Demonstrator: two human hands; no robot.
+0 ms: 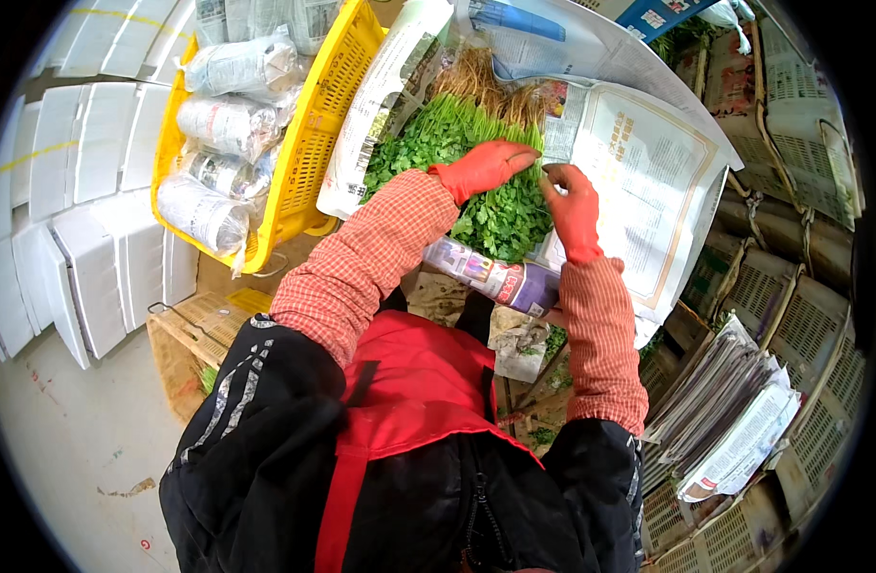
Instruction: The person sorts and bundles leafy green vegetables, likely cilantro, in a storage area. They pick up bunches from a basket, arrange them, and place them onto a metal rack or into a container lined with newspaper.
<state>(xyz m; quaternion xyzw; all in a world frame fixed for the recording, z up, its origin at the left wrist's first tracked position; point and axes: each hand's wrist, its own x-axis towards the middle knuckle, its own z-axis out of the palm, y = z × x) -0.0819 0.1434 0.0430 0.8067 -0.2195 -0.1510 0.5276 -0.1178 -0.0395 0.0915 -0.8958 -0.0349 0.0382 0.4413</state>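
Leafy green herbs with brown roots, which look like coriander (459,129), lie in a thick layer on spread newspaper (646,193). Their roots point away from me and the leaves towards me. My left hand (487,169), in a red rubber glove, lies across the leaves and lower stems, fingers extended close together. At the right edge of the herbs is my right hand (573,208), also red-gloved, with thumb and forefinger bent towards each other beside the stems. Whether either hand grips any stems is hidden. A rolled purple printed sheet edge (502,279) borders the leaves nearest me.
A yellow plastic crate (330,136) at left holds several newspaper-wrapped bundles in clear plastic (230,125). White foam boxes (105,143) stand beyond it. A wooden-framed crate (184,333) sits on the floor. To the right are stacked newspapers (724,408) and perforated crates (803,315).
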